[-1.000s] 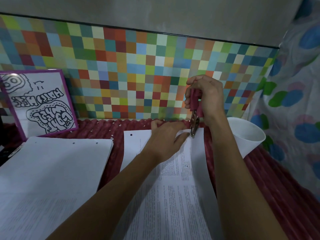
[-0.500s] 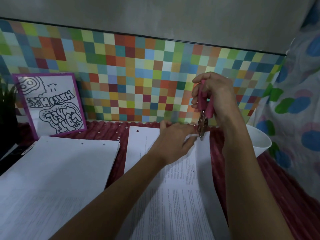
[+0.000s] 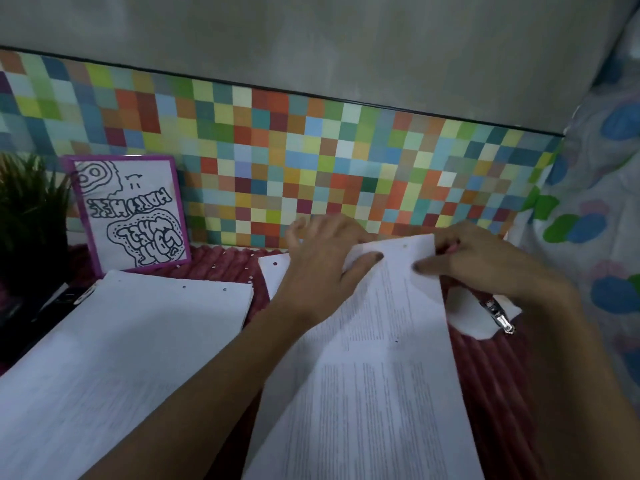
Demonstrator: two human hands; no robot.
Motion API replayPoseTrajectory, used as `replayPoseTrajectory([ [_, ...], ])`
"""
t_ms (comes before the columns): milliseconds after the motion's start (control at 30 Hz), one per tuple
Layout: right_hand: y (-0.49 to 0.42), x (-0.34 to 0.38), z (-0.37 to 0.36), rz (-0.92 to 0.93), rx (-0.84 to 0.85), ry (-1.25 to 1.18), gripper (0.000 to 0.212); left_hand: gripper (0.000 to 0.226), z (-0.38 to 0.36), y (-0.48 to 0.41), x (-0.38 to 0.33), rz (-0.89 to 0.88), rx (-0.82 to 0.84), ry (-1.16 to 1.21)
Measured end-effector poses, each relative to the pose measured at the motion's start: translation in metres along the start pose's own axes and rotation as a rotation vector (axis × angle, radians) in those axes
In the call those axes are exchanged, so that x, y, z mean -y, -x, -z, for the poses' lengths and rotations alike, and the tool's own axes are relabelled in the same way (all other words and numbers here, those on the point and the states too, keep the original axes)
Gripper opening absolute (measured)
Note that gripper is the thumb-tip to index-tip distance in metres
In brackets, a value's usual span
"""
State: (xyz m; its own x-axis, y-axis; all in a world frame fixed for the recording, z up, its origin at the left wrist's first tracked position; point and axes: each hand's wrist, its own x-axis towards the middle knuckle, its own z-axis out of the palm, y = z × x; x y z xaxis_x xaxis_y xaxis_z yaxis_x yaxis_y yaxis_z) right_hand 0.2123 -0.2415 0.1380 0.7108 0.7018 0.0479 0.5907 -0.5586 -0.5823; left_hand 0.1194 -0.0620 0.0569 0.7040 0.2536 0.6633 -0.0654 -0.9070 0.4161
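Bold hand-drawn bubble letters filled the framed drawing (image 3: 133, 213) in two groups, but they looked mirrored and no word could be read for certain. The sheet (image 3: 381, 358) carried dense printed lines, too small and blurred to read.

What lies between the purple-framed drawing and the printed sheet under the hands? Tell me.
Head view: red ribbed cloth, dotted with a few tiny white paper bits, lies between the purple-framed drawing and the printed sheet.

Both forearms are bare, like the left hand (image 3: 322, 268) and right hand (image 3: 485, 266)
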Motion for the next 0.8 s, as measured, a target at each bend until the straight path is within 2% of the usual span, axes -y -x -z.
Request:
replayPoseTrajectory([
  [67, 0.011, 0.006, 0.011, 0.002, -0.051, -0.127, 0.011, 0.071, 0.018, 0.010, 0.007, 0.207, -0.098, 0.005],
  [133, 0.019, 0.012, 0.026, 0.007, -0.113, -0.290, 0.010, 0.101, 0.036, 0.027, 0.011, 0.428, -0.066, 0.349],
  [167, 0.020, 0.013, 0.034, 0.018, -0.134, -0.378, 0.021, 0.101, 0.043, 0.037, 0.011, 0.512, -0.004, 0.565],
  [233, 0.019, 0.019, 0.046, 0.029, -0.080, -0.538, 0.064, 0.093, 0.047, 0.058, 0.015, 0.640, 0.152, 0.769],
  [267, 0.018, 0.022, 0.049, 0.019, -0.047, -0.610, 0.077, 0.079, 0.049, 0.069, 0.015, 0.667, 0.216, 0.789],
  [333, 0.012, 0.029, 0.046, -0.020, -0.009, -0.736, 0.076, 0.042, 0.058, 0.083, 0.010, 0.660, 0.253, 0.786],
  [400, 0.005, 0.040, 0.033, -0.050, -0.004, -0.737, 0.063, 0.022, 0.079, 0.090, 0.010, 0.683, 0.199, 0.801],
  [467, -0.003, 0.052, 0.013, -0.047, -0.056, -0.681, 0.037, 0.018, 0.109, 0.094, 0.026, 0.714, 0.120, 0.757],
  [533, -0.011, 0.061, -0.015, 0.002, -0.108, -0.553, 0.023, 0.021, 0.142, 0.098, 0.048, 0.724, 0.130, 0.702],
  [567, -0.015, 0.063, -0.027, 0.040, -0.121, -0.466, 0.024, 0.024, 0.157, 0.102, 0.062, 0.735, 0.135, 0.659],
  [633, -0.015, 0.066, -0.052, 0.123, -0.060, -0.299, 0.039, 0.018, 0.180, 0.110, 0.087, 0.804, 0.121, 0.545],
  [733, -0.005, 0.070, -0.092, 0.269, 0.131, -0.090, 0.061, 0.018, 0.205, 0.126, 0.117, 0.897, 0.178, 0.408],
  [800, 0.006, 0.070, -0.121, 0.337, 0.259, 0.018, 0.069, 0.032, 0.216, 0.139, 0.129, 0.924, 0.278, 0.387],
])
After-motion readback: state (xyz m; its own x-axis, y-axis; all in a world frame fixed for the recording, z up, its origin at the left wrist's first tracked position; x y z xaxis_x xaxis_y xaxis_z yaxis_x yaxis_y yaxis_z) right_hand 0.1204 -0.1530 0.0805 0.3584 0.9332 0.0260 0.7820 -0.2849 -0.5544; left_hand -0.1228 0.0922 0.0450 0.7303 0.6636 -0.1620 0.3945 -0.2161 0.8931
